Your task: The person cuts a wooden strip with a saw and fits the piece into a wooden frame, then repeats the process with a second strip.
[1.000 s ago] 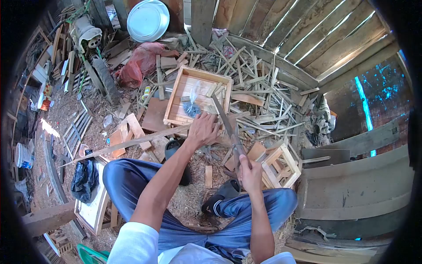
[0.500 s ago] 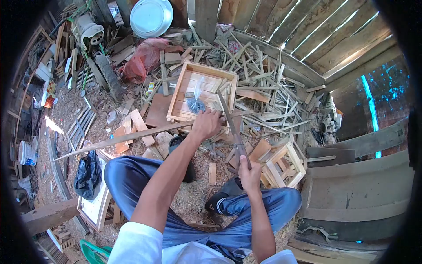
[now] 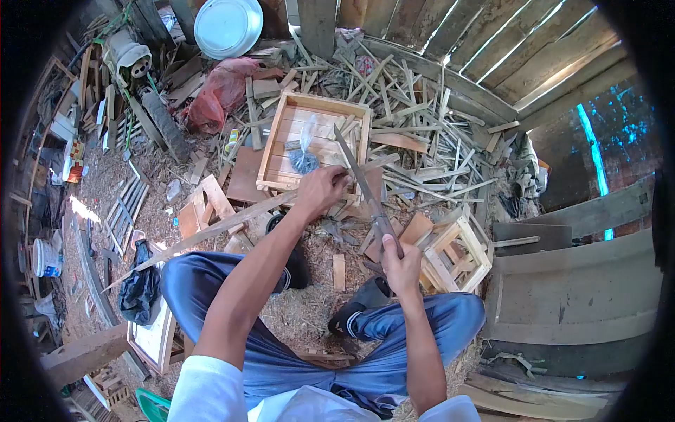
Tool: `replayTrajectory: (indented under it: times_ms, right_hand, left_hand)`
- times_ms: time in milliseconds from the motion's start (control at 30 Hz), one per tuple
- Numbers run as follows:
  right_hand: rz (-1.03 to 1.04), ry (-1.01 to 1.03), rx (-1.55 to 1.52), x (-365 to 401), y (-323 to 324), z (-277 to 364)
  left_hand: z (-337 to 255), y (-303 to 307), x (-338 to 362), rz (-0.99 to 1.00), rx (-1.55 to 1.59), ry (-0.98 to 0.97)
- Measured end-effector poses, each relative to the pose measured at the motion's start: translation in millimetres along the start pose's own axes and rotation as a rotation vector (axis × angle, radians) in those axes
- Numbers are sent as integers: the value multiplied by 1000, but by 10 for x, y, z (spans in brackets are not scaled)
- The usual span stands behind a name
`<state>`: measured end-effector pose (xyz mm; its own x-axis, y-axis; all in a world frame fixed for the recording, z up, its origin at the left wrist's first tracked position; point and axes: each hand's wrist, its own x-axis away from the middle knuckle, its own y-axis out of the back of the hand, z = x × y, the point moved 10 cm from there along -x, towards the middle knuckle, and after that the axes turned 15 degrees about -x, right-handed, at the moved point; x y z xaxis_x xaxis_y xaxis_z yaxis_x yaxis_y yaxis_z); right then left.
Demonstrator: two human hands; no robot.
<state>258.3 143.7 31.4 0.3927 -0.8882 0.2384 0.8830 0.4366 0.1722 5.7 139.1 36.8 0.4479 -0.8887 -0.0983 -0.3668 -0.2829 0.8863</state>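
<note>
The strip of wood (image 3: 232, 222) is long, thin and pale brown, quite straight, and at its far left end it becomes narrow like a point. The knife (image 3: 363, 181) has a long, dull grey blade with a pointed tip, and its handle is brown and rather long. The strip lies aslant in front of the person: its narrow end is low at the left, near the black bag (image 3: 140, 285), then it passes just above the left knee (image 3: 193, 278) and rises towards the left hand (image 3: 320, 191). This hand is closed around the strip near its upper end, with the fingers bent, and a short part of the wood appears to come out on the right side of the hand. The right hand (image 3: 402, 271) grips the handle of the knife firmly, and the blade points up and slightly to the left, just beside the left hand. In the view the blade crosses the strip, but I cannot tell if it touches the wood. Behind the left hand stands a shallow wooden box (image 3: 294, 119), in which lies a clear bag with small bluish things (image 3: 305, 158). A wooden frame (image 3: 441, 274) is near the right hand.
</note>
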Motion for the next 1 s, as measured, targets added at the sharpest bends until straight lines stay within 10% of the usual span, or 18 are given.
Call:
replayTrajectory:
  times_ms: [1000]
  right_hand:
    - [83,-1,149,160,9,348]
  left_hand:
    - [20,-400,-69,239,-341,-190]
